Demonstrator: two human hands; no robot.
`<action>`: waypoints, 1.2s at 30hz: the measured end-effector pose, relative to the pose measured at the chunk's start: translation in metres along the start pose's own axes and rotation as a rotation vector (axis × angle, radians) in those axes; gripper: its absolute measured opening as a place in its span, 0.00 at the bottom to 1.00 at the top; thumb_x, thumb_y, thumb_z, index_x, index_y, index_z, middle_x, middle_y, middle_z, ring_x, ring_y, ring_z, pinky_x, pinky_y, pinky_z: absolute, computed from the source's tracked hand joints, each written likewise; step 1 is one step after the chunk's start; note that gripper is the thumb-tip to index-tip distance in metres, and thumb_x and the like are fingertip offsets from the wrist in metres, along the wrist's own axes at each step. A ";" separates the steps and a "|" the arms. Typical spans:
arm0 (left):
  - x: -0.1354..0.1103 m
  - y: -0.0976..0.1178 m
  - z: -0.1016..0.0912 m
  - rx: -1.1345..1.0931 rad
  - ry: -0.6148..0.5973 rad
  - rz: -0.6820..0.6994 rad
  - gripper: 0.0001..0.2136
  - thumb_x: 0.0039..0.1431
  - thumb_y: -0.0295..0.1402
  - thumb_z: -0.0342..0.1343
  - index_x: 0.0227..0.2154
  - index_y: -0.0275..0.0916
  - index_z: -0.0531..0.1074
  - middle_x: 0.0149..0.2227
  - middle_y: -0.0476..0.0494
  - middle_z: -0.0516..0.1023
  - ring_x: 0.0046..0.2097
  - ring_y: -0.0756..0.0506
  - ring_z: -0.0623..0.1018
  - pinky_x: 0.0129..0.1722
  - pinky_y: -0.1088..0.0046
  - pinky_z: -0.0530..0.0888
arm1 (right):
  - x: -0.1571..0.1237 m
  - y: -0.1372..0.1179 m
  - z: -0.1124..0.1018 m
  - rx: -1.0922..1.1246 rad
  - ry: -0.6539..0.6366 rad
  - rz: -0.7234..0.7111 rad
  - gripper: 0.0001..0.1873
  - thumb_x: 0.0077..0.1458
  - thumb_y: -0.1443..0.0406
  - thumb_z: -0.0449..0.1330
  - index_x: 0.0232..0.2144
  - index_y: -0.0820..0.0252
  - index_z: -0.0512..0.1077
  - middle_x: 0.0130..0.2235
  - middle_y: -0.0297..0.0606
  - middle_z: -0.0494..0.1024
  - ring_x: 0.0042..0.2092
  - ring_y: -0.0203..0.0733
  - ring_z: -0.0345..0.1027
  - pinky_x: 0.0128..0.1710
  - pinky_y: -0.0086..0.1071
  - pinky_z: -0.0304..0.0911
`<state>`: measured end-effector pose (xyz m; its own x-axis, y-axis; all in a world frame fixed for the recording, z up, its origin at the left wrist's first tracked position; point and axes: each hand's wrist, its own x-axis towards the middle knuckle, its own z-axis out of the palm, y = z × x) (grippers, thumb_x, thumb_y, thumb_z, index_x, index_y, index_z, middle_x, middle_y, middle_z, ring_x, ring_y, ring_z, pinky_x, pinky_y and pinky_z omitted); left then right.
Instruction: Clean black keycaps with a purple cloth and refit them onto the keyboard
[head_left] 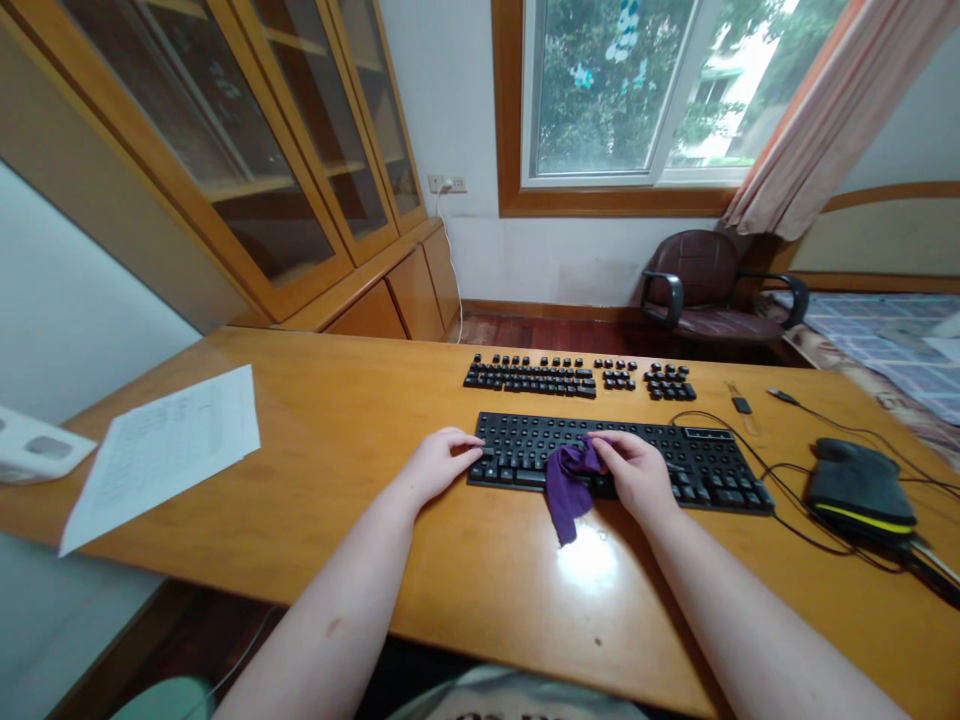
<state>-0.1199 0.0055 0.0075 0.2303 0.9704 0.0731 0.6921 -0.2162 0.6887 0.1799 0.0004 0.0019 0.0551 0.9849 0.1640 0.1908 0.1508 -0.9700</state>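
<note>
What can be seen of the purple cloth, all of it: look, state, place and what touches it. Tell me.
The purple cloth is one plain-coloured piece of soft-looking, thin fabric with no visible pattern. It is crumpled and creased, bunched at the top, where the right hand's grip pinches it between thumb and fingers. It drapes over the front of the black keyboard, and its narrower tail runs past the near edge, seemingly onto the wooden desk.

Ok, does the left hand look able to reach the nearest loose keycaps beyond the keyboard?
Probably yes: the left hand is at the left end of the keyboard, the nearest loose keycaps lie beyond it, and the purple cloth lies right of that path.
</note>
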 end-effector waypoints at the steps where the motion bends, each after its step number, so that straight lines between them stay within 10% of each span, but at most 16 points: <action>1: 0.000 0.000 0.000 0.001 -0.006 -0.004 0.12 0.53 0.38 0.54 0.36 0.41 0.77 0.37 0.44 0.77 0.42 0.44 0.75 0.47 0.66 0.69 | 0.000 0.000 0.000 -0.001 -0.001 0.001 0.13 0.47 0.57 0.61 0.32 0.60 0.77 0.29 0.39 0.78 0.25 0.37 0.67 0.25 0.30 0.64; 36: -0.001 -0.001 0.002 0.056 -0.041 0.069 0.10 0.55 0.36 0.52 0.31 0.41 0.77 0.35 0.46 0.78 0.39 0.46 0.75 0.43 0.69 0.71 | 0.000 -0.001 0.001 0.012 -0.007 0.014 0.15 0.47 0.55 0.61 0.32 0.60 0.76 0.29 0.40 0.78 0.24 0.36 0.66 0.25 0.31 0.64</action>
<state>-0.1191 0.0040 0.0053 0.3055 0.9481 0.0884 0.7107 -0.2888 0.6414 0.1791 0.0007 0.0027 0.0510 0.9875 0.1491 0.1782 0.1379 -0.9743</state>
